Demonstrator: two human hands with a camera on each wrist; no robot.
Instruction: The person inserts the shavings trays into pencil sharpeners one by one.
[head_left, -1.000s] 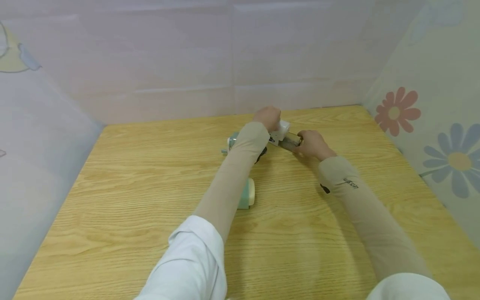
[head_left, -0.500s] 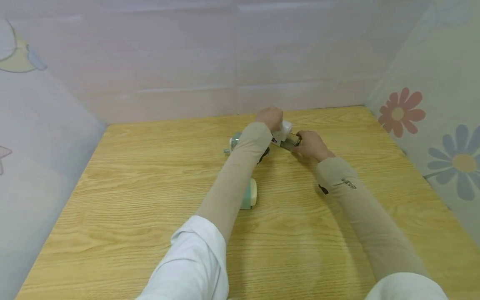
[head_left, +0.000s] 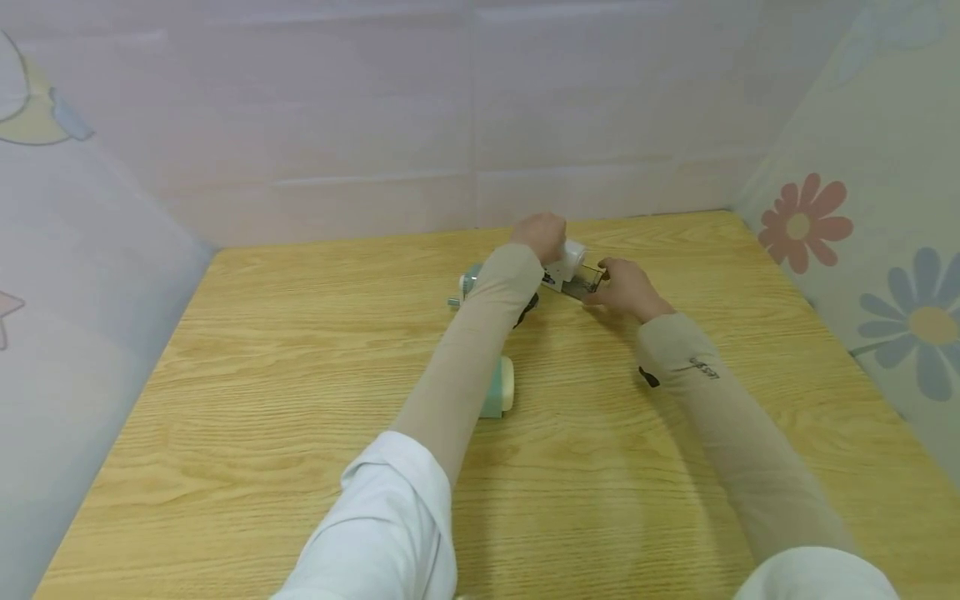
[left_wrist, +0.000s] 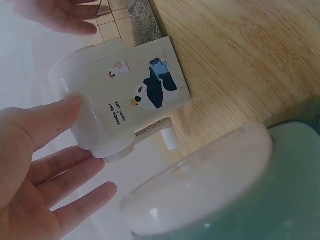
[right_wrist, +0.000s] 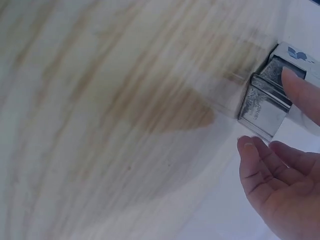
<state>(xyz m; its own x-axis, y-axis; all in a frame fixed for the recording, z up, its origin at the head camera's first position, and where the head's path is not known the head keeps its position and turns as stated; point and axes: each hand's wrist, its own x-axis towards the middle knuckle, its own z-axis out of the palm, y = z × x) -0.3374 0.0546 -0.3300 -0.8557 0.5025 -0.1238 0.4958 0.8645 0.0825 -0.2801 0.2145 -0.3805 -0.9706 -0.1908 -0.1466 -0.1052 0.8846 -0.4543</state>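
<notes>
My left hand (head_left: pixel 538 235) grips a white hand-crank pencil sharpener (left_wrist: pixel 125 95) with a panda print at the back of the table. In the left wrist view, its thumb lies on one side and fingers touch the other. The crank (left_wrist: pixel 169 136) sticks out beside that hand. From the sharpener's far end projects a clear shavings drawer (right_wrist: pixel 262 110), with grey shavings inside. My right hand (head_left: pixel 628 288) holds the drawer's outer end between thumb and fingers. In the right wrist view, the thumb overlaps the drawer and the other fingers curl just below it.
A green and cream crank device (head_left: pixel 467 282) stands left of the sharpener, partly hidden by my left forearm. Nearer to me, another green and cream object (head_left: pixel 498 388) shows past the same forearm. A wall borders the wooden table's back edge (head_left: pixel 337 242).
The drawer's clear walls show more plainly now between the white sharpener and my right fingers. My left hand keeps its grip, and both hands have hardly moved.
</notes>
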